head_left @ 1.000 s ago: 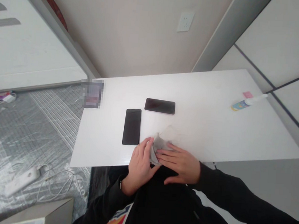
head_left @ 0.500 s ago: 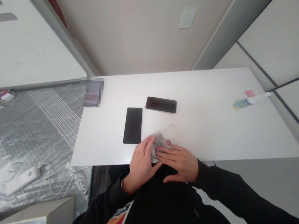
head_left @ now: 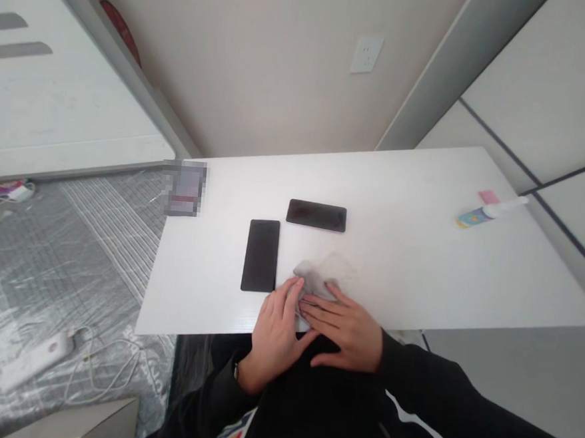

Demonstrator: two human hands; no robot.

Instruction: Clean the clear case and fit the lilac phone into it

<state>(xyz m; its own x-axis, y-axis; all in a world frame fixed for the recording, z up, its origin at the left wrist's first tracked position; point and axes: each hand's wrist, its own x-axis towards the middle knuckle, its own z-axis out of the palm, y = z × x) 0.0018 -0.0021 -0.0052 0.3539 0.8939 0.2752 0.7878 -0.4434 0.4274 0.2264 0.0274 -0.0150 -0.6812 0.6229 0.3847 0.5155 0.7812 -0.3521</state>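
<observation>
Both my hands rest at the near edge of the white table (head_left: pixel 420 254). My left hand (head_left: pixel 275 331) and my right hand (head_left: pixel 346 326) lie with fingers stretched out, pressing a small grey cloth (head_left: pixel 313 280) onto a thin clear sheet (head_left: pixel 342 268). A black phone (head_left: pixel 260 255) lies screen up just left of my left hand. A second black phone (head_left: pixel 316 215) lies crosswise a little farther back.
A small spray bottle (head_left: pixel 488 211) and a pink slip (head_left: pixel 488 196) lie at the table's far right. A blurred card-like object (head_left: pixel 185 188) sits at the far left corner. A power strip with cables (head_left: pixel 37 359) lies on the plastic-covered floor to the left.
The hands stay on the cloth, and the cloth's upper edge has shifted slightly left. The camera tilted a little, so everything sits lower in view.
</observation>
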